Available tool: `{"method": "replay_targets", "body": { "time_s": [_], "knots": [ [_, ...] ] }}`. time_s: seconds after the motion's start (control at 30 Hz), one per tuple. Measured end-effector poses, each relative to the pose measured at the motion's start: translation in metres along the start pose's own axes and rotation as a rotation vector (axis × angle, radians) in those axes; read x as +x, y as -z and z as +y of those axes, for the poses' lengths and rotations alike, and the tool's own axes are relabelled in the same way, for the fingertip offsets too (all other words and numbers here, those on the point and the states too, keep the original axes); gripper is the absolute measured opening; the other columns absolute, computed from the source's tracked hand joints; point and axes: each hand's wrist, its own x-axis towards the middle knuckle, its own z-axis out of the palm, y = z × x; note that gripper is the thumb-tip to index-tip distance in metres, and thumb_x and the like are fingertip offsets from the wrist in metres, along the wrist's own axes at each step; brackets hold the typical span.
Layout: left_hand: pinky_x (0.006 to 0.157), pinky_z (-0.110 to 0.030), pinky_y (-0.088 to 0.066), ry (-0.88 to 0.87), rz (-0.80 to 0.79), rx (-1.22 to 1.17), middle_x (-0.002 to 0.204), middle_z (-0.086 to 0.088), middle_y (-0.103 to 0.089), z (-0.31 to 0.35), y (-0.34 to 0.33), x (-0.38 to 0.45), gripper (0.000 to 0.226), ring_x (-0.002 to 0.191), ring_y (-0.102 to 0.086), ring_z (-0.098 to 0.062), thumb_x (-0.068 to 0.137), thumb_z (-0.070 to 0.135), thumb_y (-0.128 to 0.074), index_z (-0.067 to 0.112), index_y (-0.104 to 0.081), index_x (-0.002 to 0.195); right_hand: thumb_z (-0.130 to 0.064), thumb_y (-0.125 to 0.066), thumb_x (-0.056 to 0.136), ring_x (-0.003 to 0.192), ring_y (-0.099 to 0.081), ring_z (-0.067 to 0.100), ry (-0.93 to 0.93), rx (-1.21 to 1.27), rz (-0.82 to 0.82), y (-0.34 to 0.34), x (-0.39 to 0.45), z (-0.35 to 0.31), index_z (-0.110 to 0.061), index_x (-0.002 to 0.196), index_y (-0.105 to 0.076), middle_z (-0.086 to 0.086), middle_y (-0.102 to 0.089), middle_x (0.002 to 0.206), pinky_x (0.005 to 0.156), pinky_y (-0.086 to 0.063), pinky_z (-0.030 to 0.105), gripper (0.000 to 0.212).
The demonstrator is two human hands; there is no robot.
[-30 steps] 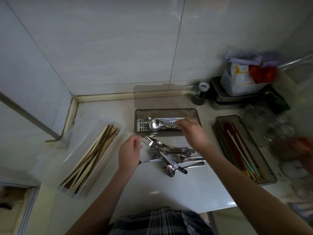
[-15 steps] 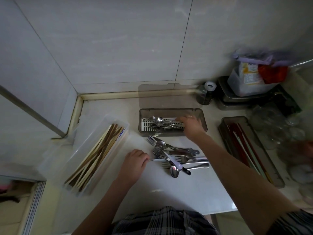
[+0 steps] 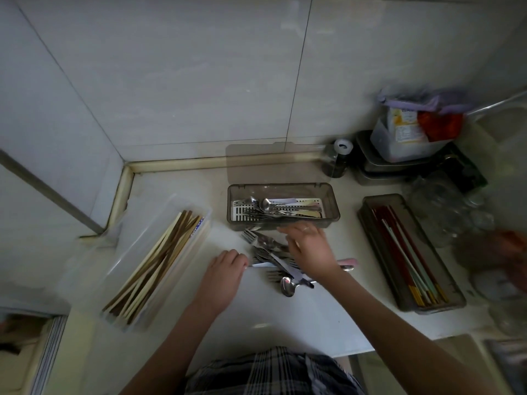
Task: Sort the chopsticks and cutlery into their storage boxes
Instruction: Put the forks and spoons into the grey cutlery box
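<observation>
A pile of loose forks, spoons and a knife (image 3: 271, 258) lies on the white counter. Behind it stands a grey cutlery box (image 3: 330, 195) with spoons and forks on its white slotted insert. My right hand (image 3: 310, 249) hovers over the pile with fingers spread, holding nothing that I can see. Resting at the pile's left edge, my left hand (image 3: 225, 269) is curled on the end of a metal utensil handle. A clear box of wooden chopsticks (image 3: 159, 260) sits at the left. A grey box of red and pale chopsticks (image 3: 410, 252) sits at the right.
The cutlery box's tinted lid (image 3: 273, 163) leans against the tiled wall. A small jar (image 3: 338, 161), stacked metal trays (image 3: 399, 169) with a plastic tub, and glass jars (image 3: 456, 206) crowd the back right. The counter's front edge runs just before my body.
My right hand has come back from the cutlery box to the loose pile, leaving a spoon in the box. My left hand has stayed at the pile's left edge.
</observation>
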Motion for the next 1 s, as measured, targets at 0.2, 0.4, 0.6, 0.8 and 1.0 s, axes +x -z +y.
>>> {"method": "replay_targets", "body": {
  "time_s": [0.2, 0.4, 0.6, 0.8, 1.0],
  "knots": [
    [0.060, -0.025, -0.041, -0.050, -0.028, 0.053, 0.069, 0.009, -0.059, -0.003, 0.013, 0.004, 0.027, 0.068, -0.054, -0.015, 0.083, 0.029, -0.038, 0.026, -0.064, 0.077, -0.029, -0.056, 0.090, 0.100, -0.059, 0.019, 0.061, -0.010, -0.070, -0.016, -0.020, -0.010, -0.027, 0.111, -0.066, -0.005, -0.068, 0.096, 0.097, -0.033, 0.037, 0.023],
    [0.053, -0.025, -0.046, -0.076, -0.074, -0.035, 0.064, 0.005, -0.058, -0.009, 0.024, 0.011, 0.006, 0.065, -0.057, -0.019, 0.073, 0.015, -0.065, 0.020, -0.063, 0.072, -0.028, -0.049, 0.094, 0.114, -0.050, 0.014, 0.003, -0.065, -0.286, -0.023, -0.026, -0.022, -0.029, 0.110, -0.065, -0.007, -0.064, 0.110, 0.116, -0.005, 0.043, 0.022],
    [0.071, -0.035, -0.048, 0.066, -0.368, -0.227, 0.082, -0.001, -0.063, -0.008, 0.051, 0.034, 0.014, 0.078, -0.058, -0.021, 0.093, 0.021, -0.051, 0.017, -0.063, 0.089, -0.023, -0.052, 0.091, 0.117, -0.048, 0.021, -0.042, -0.074, -0.334, -0.021, -0.023, -0.030, -0.025, 0.115, -0.059, 0.001, -0.063, 0.116, 0.113, -0.013, 0.039, 0.025],
    [0.067, -0.035, -0.053, 0.179, -0.545, -0.430, 0.072, 0.004, -0.066, -0.005, 0.068, 0.054, 0.018, 0.059, -0.063, -0.011, 0.093, 0.022, -0.051, 0.027, -0.057, 0.076, -0.026, -0.042, 0.097, 0.095, -0.055, 0.025, -0.033, -0.040, -0.198, -0.017, -0.023, -0.031, -0.020, 0.111, -0.057, 0.002, -0.063, 0.095, 0.095, -0.034, 0.037, 0.021],
    [0.061, -0.033, -0.048, 0.309, -0.476, -0.587, 0.079, 0.004, -0.067, -0.001, 0.072, 0.054, 0.015, 0.052, -0.065, -0.011, 0.096, 0.027, -0.046, 0.021, -0.060, 0.094, -0.013, -0.063, 0.086, 0.090, -0.058, 0.028, -0.006, -0.235, -0.018, -0.001, -0.022, -0.005, -0.022, 0.106, -0.062, 0.002, -0.063, 0.092, 0.085, -0.040, 0.042, 0.022]
  ]
}}
